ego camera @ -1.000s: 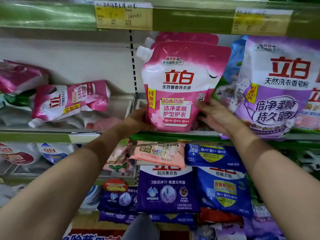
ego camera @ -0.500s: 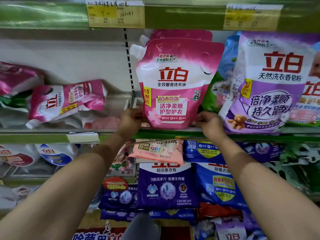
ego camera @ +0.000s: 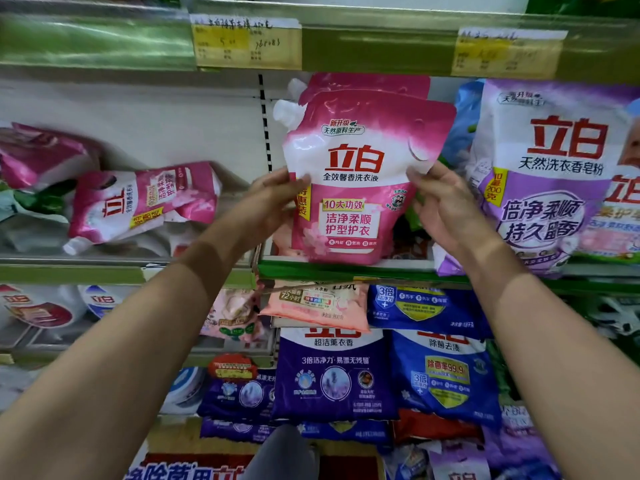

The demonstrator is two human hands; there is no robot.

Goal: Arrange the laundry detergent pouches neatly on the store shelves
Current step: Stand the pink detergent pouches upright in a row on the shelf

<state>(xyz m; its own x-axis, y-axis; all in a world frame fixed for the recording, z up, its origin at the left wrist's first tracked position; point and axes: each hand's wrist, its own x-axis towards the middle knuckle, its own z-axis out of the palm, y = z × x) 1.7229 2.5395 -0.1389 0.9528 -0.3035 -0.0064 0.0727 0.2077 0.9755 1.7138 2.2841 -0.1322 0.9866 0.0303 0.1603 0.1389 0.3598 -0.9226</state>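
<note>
Both hands have slid up from the base: left hand (ego camera: 277, 199) and right hand (ego camera: 440, 202) are pinching the glossy pink plastic detergent pouch (ego camera: 360, 174) mid-height, steadying it upright on the green-edged shelf (ego camera: 346, 271), nearly placed

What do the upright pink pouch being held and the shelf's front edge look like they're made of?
Upright pink pouch: apparently glossy flexible plastic film, judging by sheen, soft creases and a moulded white corner spout. Shelf front edge: a green strip, probably painted metal or plastic; blur leaves it open. Both the left hand and right hand grip the pouch's sides.
</note>
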